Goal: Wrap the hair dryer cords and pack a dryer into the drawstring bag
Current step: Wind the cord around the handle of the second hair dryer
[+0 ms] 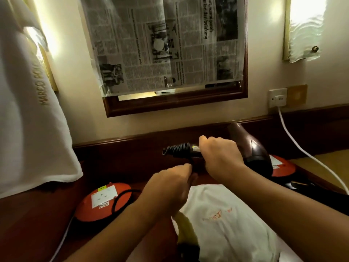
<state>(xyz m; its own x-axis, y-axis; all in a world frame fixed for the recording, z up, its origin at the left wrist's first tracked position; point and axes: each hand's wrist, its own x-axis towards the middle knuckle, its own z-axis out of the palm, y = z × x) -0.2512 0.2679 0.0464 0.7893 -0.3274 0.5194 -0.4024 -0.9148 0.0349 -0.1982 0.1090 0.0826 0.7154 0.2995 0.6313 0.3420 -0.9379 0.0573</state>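
Note:
My right hand (pixel 219 156) grips the handle of a dark brown hair dryer (pixel 247 146), held sideways above the wooden desk with its barrel pointing to the back right. A black cord (pixel 177 149) is coiled around the handle's end, left of my fist. My left hand (pixel 170 184) sits just below the coil with its fingers curled, pinching the cord's loose end. A white drawstring bag (pixel 224 220) with orange lettering lies in front of me under both forearms. A second dark dryer (pixel 294 184) is partly hidden behind my right arm.
An orange extension reel (pixel 102 201) with a black cable lies on the desk at left; another orange reel (pixel 281 165) sits behind the dryer at right. A white cable (pixel 302 148) runs from the wall socket (pixel 277 97). A white towel (pixel 32 110) hangs at left. A newspaper-covered mirror (pixel 166 44) hangs above.

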